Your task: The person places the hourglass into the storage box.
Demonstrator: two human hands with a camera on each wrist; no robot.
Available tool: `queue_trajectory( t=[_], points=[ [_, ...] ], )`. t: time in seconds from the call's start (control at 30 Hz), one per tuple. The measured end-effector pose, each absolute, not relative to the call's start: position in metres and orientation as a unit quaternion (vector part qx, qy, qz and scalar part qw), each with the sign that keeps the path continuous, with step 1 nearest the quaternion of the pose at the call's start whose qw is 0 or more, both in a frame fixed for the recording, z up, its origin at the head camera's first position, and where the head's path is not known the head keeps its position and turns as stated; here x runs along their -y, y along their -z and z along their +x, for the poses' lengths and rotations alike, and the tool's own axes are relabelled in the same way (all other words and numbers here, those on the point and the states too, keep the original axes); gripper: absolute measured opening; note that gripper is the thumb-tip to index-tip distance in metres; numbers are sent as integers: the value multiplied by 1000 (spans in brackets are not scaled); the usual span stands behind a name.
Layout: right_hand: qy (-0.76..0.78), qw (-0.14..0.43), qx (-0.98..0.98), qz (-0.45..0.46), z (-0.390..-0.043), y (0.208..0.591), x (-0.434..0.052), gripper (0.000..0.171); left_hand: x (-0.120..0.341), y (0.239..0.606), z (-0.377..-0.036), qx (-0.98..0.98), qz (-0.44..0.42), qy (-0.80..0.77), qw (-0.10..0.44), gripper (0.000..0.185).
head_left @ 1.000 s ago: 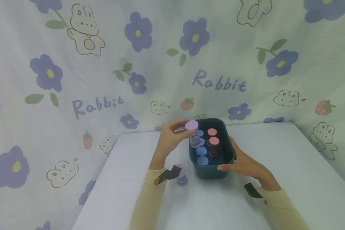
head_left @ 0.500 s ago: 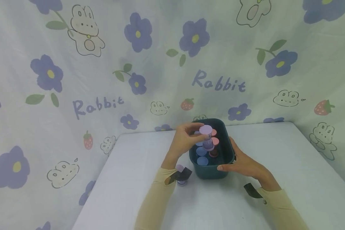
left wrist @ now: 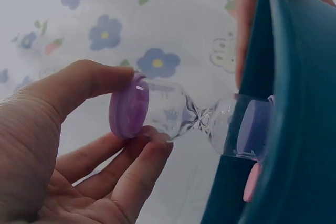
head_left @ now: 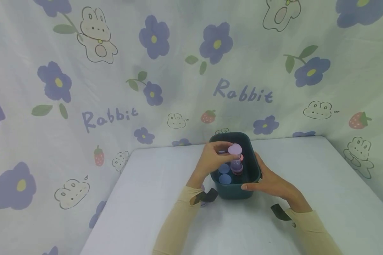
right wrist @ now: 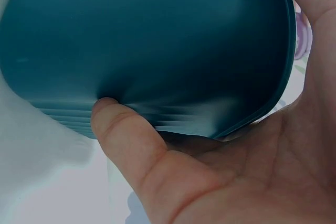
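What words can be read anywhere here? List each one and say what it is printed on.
"Rabbit" in purple letters on the backdrop cloth, left of the middle, behind the table.
"Rabbit" again on the same cloth, right of the middle, above the teal bin.
The bin, the purple hourglass in the left hand, and the other hourglasses show no print.

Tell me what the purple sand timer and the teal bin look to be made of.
Purple sand timer: a clear bulb pinched at the waist, glass or clear plastic by its see-through shine; the matte, opaque purple end caps look like plastic or rubber. Teal bin: smooth, opaque, soft-sheened wall with moulded ridges near the base, most likely plastic.
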State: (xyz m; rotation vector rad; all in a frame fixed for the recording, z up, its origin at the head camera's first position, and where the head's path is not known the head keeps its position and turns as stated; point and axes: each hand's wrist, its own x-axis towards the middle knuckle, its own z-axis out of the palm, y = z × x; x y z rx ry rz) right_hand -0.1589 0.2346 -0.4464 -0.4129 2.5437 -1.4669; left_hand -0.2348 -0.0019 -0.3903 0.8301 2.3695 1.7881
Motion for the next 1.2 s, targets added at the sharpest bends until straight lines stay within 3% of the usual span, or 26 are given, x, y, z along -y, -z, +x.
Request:
queue_trajectory(
  t=[0.43, 1.2],
  points=[
    [496, 98, -852, -135, -159, 449, -236, 131, -7, 404, -236, -805, 262, -532, 31, 40],
    [506, 86, -845, -152, -160, 449, -235, 128, -15, 412, -235, -853, 258, -446, 82, 40]
  ],
)
